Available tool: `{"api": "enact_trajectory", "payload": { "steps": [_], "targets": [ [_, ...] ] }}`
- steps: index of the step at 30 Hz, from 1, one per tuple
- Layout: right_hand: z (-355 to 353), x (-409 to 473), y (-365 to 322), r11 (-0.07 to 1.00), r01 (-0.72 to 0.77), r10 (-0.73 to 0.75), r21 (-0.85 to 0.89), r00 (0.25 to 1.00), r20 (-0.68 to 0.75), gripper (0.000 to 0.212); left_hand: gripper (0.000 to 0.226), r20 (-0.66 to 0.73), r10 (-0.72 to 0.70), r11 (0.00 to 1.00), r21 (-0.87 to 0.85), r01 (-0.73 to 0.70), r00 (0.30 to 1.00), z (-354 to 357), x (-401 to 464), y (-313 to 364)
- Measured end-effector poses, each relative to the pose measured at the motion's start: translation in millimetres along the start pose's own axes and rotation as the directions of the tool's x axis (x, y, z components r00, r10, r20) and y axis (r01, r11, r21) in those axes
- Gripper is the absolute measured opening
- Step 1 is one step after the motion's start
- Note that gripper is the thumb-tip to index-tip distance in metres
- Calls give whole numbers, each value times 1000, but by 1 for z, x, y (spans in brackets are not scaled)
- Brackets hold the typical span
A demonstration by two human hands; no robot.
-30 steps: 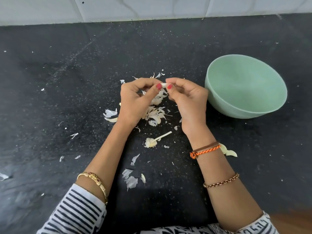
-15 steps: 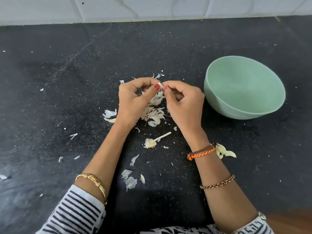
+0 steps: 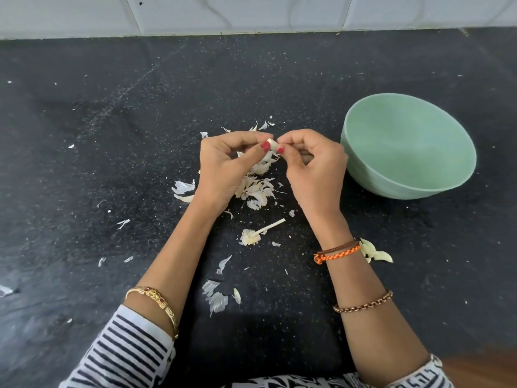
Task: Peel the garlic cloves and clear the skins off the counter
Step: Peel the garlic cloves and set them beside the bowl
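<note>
Hands: we see the left hand (image 3: 223, 166) and the right hand (image 3: 314, 166) raised together over the black speckled stone counter (image 3: 98, 135), fingers curled, thumb and forefinger tips of each pinching one small pale garlic clove (image 3: 272, 143) between them.

Clove: it sits in the air between the red-painted thumbnails, above the main heap – only a sliver of it shows.

Skins: a heap of papery off-white garlic skins (image 3: 258, 189) lies directly below the hands; further flakes lie near the left forearm (image 3: 216, 299), and a few yellowish pieces (image 3: 376, 254) lie just beside the right wrist.

Stem: a pale dry garlic stalk with its frayed root base (image 3: 258, 233) lies on the counter between the forearms.

Bowl: a pale green round bowl (image 3: 408, 169) stands just right of the right hand, tilted towards us by the wide lens.

Progress: we judge peeling well under way, given the amount of loose skin, with this clove in hand not yet finished. Clearing has not begun – the skins are all on the counter.

Hidden: we cannot tell how much skin is left on the clove, since the fingertips cover most of it. The part of the bowl's inside that shows looks bare, but its near wall hides the bottom. We cannot tell whether unpeeled cloves remain under the hands.
</note>
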State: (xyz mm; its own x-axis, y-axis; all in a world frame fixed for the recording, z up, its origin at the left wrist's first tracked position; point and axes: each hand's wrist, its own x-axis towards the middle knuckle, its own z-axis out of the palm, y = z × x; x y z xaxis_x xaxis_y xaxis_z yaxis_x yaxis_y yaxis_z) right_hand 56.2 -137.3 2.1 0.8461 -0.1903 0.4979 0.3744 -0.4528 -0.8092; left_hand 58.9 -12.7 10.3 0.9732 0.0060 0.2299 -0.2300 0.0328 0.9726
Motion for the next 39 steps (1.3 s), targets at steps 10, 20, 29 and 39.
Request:
{"api": "enact_trajectory", "payload": {
  "steps": [10, 20, 29, 39],
  "targets": [
    [1, -2, -3, 1000, 28, -27, -8, 994, 105, 6, 14, -70, -203, 976, -92, 196, 977, 5, -1, 5],
    [0, -2, -3, 1000, -8, 11, -19, 987, 163, 7, 44, -169, -281, 941, -242, 237, 945, 9, 1, 3],
    [-4, -1, -4, 1000, 6, -5, -7, 989, 145, 13, 26, -96, -261, 953, -183, 240, 961, 5, 1, 3],
    [-3, 0, 3, 973, 169, -166, -159, 986, 28, 13, 25, 24, -162, 981, -101, 163, 987, -7, 4, 1]
  ]
}}
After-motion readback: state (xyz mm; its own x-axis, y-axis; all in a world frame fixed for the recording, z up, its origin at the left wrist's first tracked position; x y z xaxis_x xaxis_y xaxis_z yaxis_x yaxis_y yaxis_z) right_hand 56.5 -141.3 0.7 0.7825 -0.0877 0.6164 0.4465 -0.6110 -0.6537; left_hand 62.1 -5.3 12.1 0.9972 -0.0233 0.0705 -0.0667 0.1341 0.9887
